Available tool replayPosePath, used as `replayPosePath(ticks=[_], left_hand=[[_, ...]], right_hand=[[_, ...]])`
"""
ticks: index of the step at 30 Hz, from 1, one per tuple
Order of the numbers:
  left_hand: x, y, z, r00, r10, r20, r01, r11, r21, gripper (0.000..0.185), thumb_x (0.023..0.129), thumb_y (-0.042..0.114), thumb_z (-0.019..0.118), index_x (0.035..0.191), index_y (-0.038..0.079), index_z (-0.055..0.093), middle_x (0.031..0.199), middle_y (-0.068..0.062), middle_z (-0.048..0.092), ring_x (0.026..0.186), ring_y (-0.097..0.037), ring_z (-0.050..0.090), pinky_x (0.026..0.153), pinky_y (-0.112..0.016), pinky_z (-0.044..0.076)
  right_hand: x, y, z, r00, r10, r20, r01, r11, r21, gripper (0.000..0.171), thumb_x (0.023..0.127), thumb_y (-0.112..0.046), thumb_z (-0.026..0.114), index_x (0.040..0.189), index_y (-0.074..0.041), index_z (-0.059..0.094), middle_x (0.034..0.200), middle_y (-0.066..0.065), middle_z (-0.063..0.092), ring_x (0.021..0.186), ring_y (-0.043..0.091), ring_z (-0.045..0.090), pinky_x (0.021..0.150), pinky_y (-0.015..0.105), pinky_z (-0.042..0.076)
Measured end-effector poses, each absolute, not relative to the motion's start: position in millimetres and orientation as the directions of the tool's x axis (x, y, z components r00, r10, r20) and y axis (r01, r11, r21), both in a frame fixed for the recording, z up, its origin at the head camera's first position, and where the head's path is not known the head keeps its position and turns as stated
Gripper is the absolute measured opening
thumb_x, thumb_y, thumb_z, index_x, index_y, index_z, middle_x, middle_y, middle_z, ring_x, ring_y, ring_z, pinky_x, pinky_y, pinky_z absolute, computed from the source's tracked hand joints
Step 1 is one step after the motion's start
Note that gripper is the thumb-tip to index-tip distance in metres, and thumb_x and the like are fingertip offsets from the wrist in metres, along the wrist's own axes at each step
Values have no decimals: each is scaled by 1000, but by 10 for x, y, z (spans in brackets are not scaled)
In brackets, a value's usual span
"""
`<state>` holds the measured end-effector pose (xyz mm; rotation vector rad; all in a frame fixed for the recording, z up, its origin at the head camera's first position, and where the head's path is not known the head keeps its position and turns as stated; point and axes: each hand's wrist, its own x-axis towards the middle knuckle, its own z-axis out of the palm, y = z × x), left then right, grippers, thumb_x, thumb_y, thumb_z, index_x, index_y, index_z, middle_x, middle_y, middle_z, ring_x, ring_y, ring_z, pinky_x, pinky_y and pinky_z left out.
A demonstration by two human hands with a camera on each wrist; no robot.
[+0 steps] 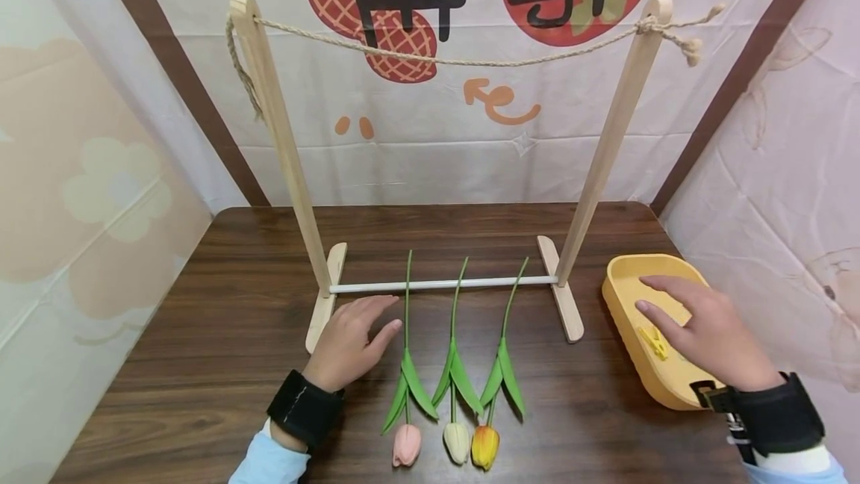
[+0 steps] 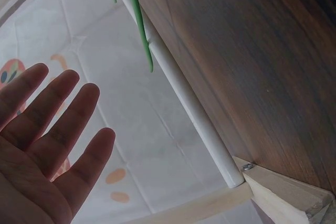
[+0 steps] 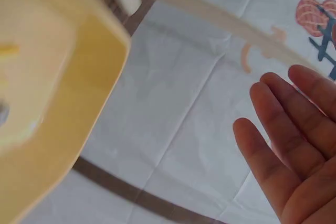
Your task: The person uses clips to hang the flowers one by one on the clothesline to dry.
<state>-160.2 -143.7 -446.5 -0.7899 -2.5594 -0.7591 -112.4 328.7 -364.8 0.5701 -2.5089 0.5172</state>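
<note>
My left hand (image 1: 349, 342) lies palm down on the wooden table (image 1: 201, 320), fingers straight and loosely together, holding nothing; the left wrist view confirms the fingers (image 2: 63, 124) extended and the palm bare. Just beyond its fingertips runs the white rod (image 1: 437, 284) that joins the two feet of the wooden rack (image 1: 289, 155); the rack's near foot sits directly beside my knuckles on the outer side.

Immediately inward of my left hand lie three artificial tulips, stems pointing away from me and crossing the rod, heads toward me: the pink tulip (image 1: 406, 444) nearest the hand, its stem just beside my forefinger, whether touching I cannot tell; then the cream tulip (image 1: 457, 441); then the orange tulip (image 1: 485, 447), farthest from the hand. The three are close together, leaves nearly meeting.

My right hand (image 1: 705, 331) hovers over the yellow tray (image 1: 621, 297), fingers straight and slightly spread, grasping nothing; the right wrist view shows the open palm with fingers (image 3: 283, 140) extended and the tray's rim blurred alongside. A yellow clothes peg (image 1: 653, 342) lies inside the tray just below my fingertips; contact cannot be determined.

A rope (image 1: 457, 58) hangs slack between the rack's two uprights, well beyond both hands.
</note>
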Motion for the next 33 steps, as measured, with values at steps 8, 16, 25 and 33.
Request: replayPosePath(ticks=[8, 16, 25, 33], left_hand=[[-1596, -1457, -4483, -783, 405, 471, 596, 704, 386, 38, 95, 29, 64, 125, 7, 64, 121, -10, 65, 113, -29, 59, 94, -50, 42], [-1595, -1455, -4490, -780, 401, 480, 599, 700, 388, 37, 95, 29, 65, 124, 6, 65, 120, -10, 65, 113, -29, 59, 94, -50, 43], [-1603, -1462, -4498, -768, 406, 495, 612, 693, 381, 36, 94, 27, 66, 123, 7, 65, 119, -10, 65, 111, -29, 60, 93, -50, 43], [-1606, -1455, -4495, -775, 409, 482, 607, 694, 387, 36, 94, 28, 65, 123, 6, 65, 120, -10, 65, 112, -29, 60, 94, -50, 43]], right_hand=[[-1217, 3591, -3606, -865, -310, 394, -409, 890, -199, 29, 85, -15, 75, 107, 2, 70, 97, 16, 71, 49, -1, 40, 60, 31, 43], [-1385, 3853, -3625, -948, -276, 157, -305, 930, -207, 25, 87, -16, 73, 97, 7, 71, 88, 18, 70, 82, 38, 67, 70, 53, 50], [-1567, 4068, -3798, -958, -260, -122, -235, 954, -187, 28, 88, -19, 70, 61, -15, 61, 56, -10, 42, 52, 10, 37, 53, 29, 30], [-1594, 4155, -3962, -951, -161, -265, -104, 971, -214, 29, 84, -23, 73, 60, -11, 62, 53, -8, 37, 49, 12, 36, 50, 29, 28]])
